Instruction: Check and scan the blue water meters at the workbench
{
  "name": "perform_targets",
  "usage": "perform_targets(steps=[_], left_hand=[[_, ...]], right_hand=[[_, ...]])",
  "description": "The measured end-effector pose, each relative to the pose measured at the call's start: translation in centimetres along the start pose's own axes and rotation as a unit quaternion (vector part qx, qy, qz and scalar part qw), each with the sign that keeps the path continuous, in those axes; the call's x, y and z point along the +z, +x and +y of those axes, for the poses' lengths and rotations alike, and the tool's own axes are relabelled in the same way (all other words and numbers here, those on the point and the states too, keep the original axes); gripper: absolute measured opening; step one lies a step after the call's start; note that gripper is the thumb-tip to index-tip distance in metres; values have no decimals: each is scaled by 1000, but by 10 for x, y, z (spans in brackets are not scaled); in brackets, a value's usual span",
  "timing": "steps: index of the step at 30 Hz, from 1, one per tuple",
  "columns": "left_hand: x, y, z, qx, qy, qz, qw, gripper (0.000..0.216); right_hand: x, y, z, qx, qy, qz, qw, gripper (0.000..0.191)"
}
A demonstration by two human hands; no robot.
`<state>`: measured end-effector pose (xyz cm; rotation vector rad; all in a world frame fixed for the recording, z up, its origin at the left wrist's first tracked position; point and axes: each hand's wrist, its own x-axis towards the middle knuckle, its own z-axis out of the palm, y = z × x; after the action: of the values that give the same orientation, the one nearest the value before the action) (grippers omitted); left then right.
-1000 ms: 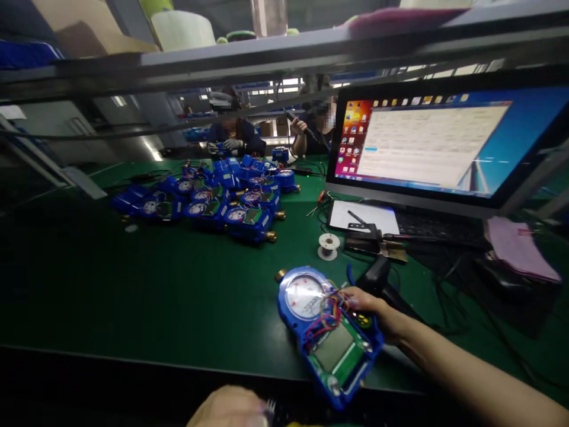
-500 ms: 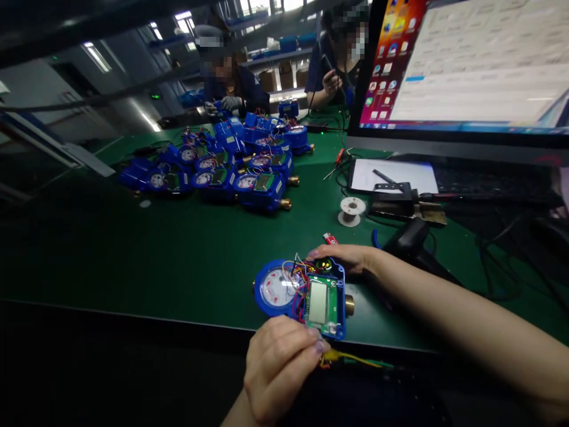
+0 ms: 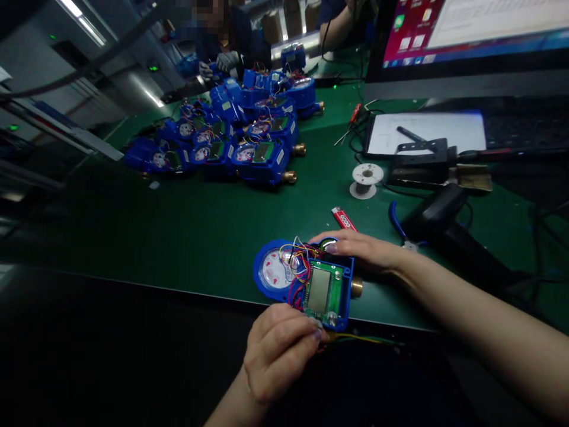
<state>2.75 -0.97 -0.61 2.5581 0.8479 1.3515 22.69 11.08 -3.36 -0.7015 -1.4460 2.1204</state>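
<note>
A blue water meter (image 3: 306,283) with a white dial, a green circuit board, an LCD and loose coloured wires lies at the near edge of the green table (image 3: 186,231). My right hand (image 3: 362,250) rests on its far side, fingers over the housing. My left hand (image 3: 278,353) is closed just below the meter's near corner, pinching thin yellow wires (image 3: 355,339) that trail to the right.
Several blue meters (image 3: 240,139) are grouped at the back left. A wire spool (image 3: 365,179), a red lighter (image 3: 343,219), blue-handled pliers (image 3: 398,222), a black scanner (image 3: 444,225), a notepad (image 3: 427,131) and a monitor (image 3: 471,41) stand to the right. Other people work at the far side.
The meter was turned and set down flat at the table's near edge. My left hand came up to its near corner with the wires. The camera tilted downward.
</note>
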Motion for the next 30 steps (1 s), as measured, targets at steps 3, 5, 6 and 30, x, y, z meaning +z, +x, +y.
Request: perform_targets(steps=[3,5,6,30], left_hand=[[-1,-2,-1,-15,-3,-12,1000,10],[-1,-3,-2,-30,-11,-13,999,11],[-1,-4,-3,-34,-15,-11,999,11],[2,5,-2,-37,8,22,999,4]], right_hand=[[0,2,0,-5,19,-6,1000,43],[0,3,1,-8,42,-4,999,41],[1,3,1,-9,50,-3,999,39],[1,3,1,-10,40,-4,999,44]])
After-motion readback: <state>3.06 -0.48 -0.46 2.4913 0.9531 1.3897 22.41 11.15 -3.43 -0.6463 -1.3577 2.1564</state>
